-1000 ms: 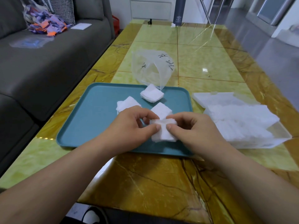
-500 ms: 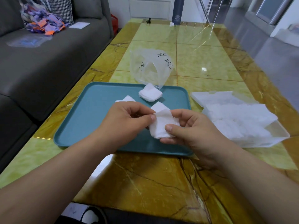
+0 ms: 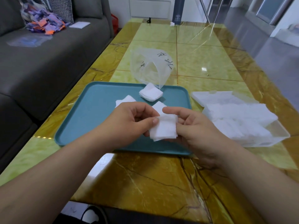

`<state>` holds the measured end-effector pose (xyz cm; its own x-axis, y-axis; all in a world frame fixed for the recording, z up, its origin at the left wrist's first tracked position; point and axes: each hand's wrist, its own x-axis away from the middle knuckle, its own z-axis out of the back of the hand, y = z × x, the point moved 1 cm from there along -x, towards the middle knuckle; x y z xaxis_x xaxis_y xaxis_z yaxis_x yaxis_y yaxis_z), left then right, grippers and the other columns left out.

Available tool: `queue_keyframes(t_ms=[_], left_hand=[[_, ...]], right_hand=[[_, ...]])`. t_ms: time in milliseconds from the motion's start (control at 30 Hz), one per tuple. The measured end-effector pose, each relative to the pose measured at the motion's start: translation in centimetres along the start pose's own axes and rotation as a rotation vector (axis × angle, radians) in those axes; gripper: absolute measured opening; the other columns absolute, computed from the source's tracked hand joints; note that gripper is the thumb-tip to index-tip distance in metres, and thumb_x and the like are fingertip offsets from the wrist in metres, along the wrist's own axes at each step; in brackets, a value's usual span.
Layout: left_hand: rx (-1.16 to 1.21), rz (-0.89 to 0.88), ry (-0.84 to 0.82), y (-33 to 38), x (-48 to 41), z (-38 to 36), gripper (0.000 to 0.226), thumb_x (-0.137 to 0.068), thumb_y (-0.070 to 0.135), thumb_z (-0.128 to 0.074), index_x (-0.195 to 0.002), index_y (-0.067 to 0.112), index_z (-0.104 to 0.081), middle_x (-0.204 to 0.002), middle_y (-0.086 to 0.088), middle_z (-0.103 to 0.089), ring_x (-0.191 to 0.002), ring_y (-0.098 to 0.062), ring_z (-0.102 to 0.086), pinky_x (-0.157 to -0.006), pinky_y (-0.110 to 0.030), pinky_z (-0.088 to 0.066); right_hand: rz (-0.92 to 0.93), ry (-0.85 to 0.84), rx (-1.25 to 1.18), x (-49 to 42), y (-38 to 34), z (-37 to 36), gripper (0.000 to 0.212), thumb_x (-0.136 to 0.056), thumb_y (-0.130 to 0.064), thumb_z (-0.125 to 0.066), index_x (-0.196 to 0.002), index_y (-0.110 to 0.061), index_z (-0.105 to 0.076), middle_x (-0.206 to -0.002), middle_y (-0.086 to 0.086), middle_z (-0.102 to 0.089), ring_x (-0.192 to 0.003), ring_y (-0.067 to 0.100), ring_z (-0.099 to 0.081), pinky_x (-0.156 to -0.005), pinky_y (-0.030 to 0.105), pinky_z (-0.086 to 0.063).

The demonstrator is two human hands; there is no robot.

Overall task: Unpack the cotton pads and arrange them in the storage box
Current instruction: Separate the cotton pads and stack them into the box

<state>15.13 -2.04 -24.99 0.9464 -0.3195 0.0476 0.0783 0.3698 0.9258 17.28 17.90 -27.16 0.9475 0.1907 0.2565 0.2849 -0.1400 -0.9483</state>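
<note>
White cotton pads [image 3: 164,127], a small stack, sit above the near half of the teal tray [image 3: 97,110]. The left hand [image 3: 129,122] and right hand [image 3: 194,126] pinch opposite edges, fingers [image 3: 173,110] curled on the stack. Square the edges before transfer to the part-filled storage box [image 3: 275,135], right of the tray. Black print on the plastic bag [image 3: 150,67] behind the tray is illegible.

Teal rectangular plastic tray [image 3: 90,120] on yellow marble table [image 3: 202,50]. Clear plastic bag [image 3: 148,68] behind it, mouth over tray's far rim, stack of white square cotton pads [image 3: 150,94] at that mouth. Clear plastic storage box [image 3: 278,135] right of tray, pads inside. Left hand [image 3: 127,122] + right hand [image 3: 194,126] hold another pad stack [image 3: 165,128] above tray
</note>
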Motion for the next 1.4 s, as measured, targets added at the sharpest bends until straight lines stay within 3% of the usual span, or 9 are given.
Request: queue_keyframes(t_ms=[233,367,467,667,800,967,1067,1233,1400], left_hand=[[0.008,-0.005,0.046,-0.3,-0.3,-0.3,0.008,-0.095,0.006,-0.07,-0.098,0.01,-0.076,-0.081,-0.006,-0.077,-0.062,-0.01,-0.066,-0.062,-0.017,-0.054],[0.021,-0.013,0.082,-0.6,-0.6,-0.4,0.006,-0.094,0.01,-0.072,-0.098,0.013,-0.075,-0.085,-0.01,-0.076,-0.067,-0.016,-0.068,-0.067,-0.027,-0.058],[0.024,-0.026,0.111,-0.8,-0.8,-0.5,0.004,-0.093,0.011,-0.074,-0.095,0.014,-0.076,-0.082,-0.002,-0.077,-0.071,-0.011,-0.069,-0.067,-0.022,-0.057],[0.062,0.005,0.123,-0.5,-0.8,-0.8,0.003,-0.094,0.011,-0.074,-0.095,0.011,-0.076,-0.077,0.001,-0.075,-0.061,-0.005,-0.063,-0.056,-0.013,-0.048],[0.094,0.031,0.129,-0.6,-0.9,-0.9,0.002,-0.094,0.015,-0.074,-0.094,0.014,-0.075,-0.075,0.001,-0.074,-0.06,-0.01,-0.063,-0.052,-0.014,-0.045],[0.099,0.027,0.151,-0.7,-1.0,-0.7,0.001,-0.091,0.013,-0.076,-0.092,0.014,-0.077,-0.075,0.002,-0.074,-0.062,-0.005,-0.062,-0.054,-0.011,-0.045],[0.094,0.047,0.18,-0.8,-1.0,-0.3,0.002,-0.087,0.015,-0.08,-0.087,0.016,-0.079,-0.077,-0.002,-0.075,-0.059,-0.002,-0.06,-0.054,-0.013,-0.045],[0.131,0.062,0.205,-0.6,-1.0,0.2,0.002,-0.091,0.012,-0.076,-0.091,0.01,-0.076,-0.078,-0.012,-0.075,-0.053,-0.006,-0.056,-0.053,-0.023,-0.045],[0.15,0.021,0.212,-0.2,-1.0,0.7,0.007,-0.096,0.011,-0.069,-0.098,0.004,-0.069,-0.07,-0.007,-0.071,-0.054,-0.009,-0.058,-0.053,-0.03,-0.042]], right_hand=[[-0.008,-0.019,-0.043,0.0,-0.1,-0.2,0.042,-0.096,0.016,-0.052,-0.128,-0.008,-0.064,-0.112,0.018,-0.077,-0.105,0.029,-0.076,-0.084,0.038,-0.064],[-0.01,-0.075,-0.058,0.0,-0.3,0.1,0.049,-0.087,0.023,-0.054,-0.124,-0.007,-0.067,-0.113,0.022,-0.076,-0.106,0.032,-0.075,-0.088,0.043,-0.063],[0.009,-0.139,-0.059,0.0,-0.2,0.5,0.066,-0.067,0.017,-0.062,-0.128,-0.008,-0.065,-0.113,0.021,-0.075,-0.109,0.034,-0.074,-0.092,0.046,-0.062],[0.158,-0.003,0.252,-0.3,0.6,0.4,0.07,-0.066,-0.003,-0.086,-0.13,-0.023,-0.066,-0.116,0.004,-0.076,-0.111,0.022,-0.072,-0.096,0.04,-0.06],[0.189,0.082,0.33,-0.5,0.5,0.2,0.073,-0.07,0.005,-0.087,-0.132,-0.027,-0.065,-0.115,-0.004,-0.075,-0.109,0.015,-0.071,-0.097,0.038,-0.06],[0.173,0.074,0.328,-0.5,0.6,0.0,0.075,-0.065,0.0,-0.085,-0.131,-0.03,-0.067,-0.119,-0.003,-0.075,-0.112,0.019,-0.071,-0.095,0.049,-0.06],[0.179,0.033,0.305,-0.7,0.7,0.2,0.069,-0.068,0.007,-0.084,-0.128,-0.024,-0.07,-0.119,0.004,-0.075,-0.113,0.024,-0.071,-0.098,0.053,-0.058],[0.165,0.03,0.269,-1.0,0.8,0.3,0.087,-0.057,-0.011,-0.087,-0.139,-0.021,-0.062,-0.127,0.003,-0.073,-0.119,0.022,-0.069,-0.102,0.052,-0.055],[0.162,0.027,0.246,-1.1,1.1,0.8,0.054,-0.074,0.011,-0.079,-0.116,-0.022,-0.073,-0.111,0.007,-0.078,-0.106,0.032,-0.073,-0.091,0.048,-0.061]])
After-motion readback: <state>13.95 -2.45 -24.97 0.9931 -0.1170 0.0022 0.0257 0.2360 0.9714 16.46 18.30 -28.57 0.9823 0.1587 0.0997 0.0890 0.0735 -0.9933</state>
